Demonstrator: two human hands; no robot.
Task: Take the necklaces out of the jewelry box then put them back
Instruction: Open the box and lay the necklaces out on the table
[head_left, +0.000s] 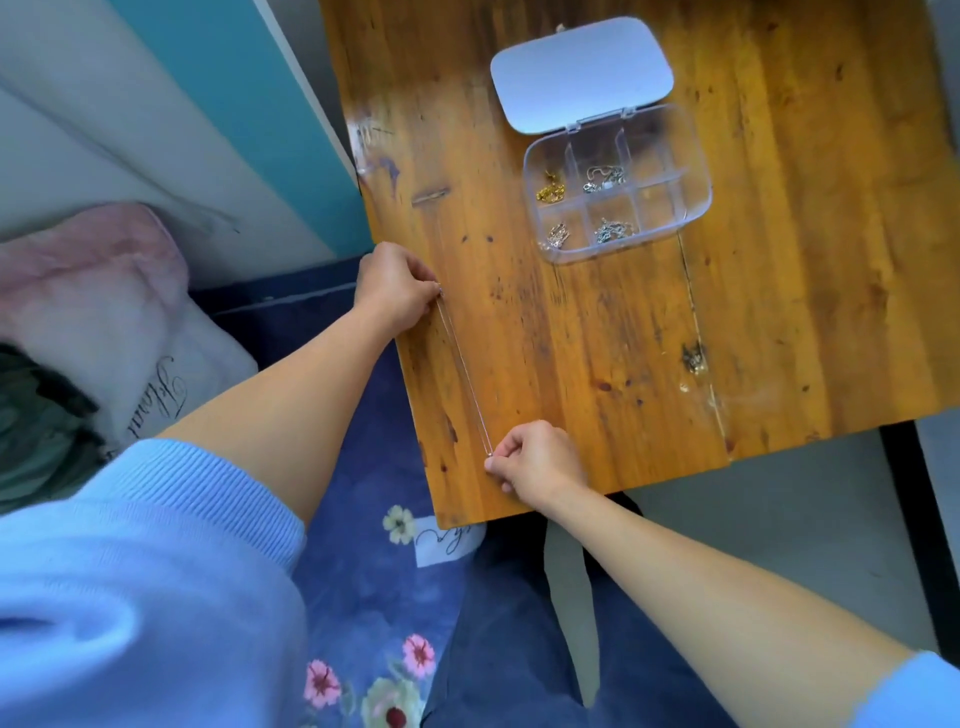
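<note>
A thin silver necklace (464, 371) lies stretched straight along the left side of the wooden table (779, 312). My left hand (397, 291) pinches its far end and my right hand (537, 460) pinches its near end by the table's front edge. The clear jewelry box (691, 208) stands open further back, its white lid (582, 73) folded flat behind it. Inside lie a gold chain (551, 188) and three silvery chains (605, 179) (557, 235) (615, 229) in separate compartments; the right compartments look empty.
A small dark mark or item (693, 357) sits on the table at the right front. Left of the table are a pink cushion (88, 270) and a blue floral bedcover (374, 597). My blue sleeves frame the lower corners.
</note>
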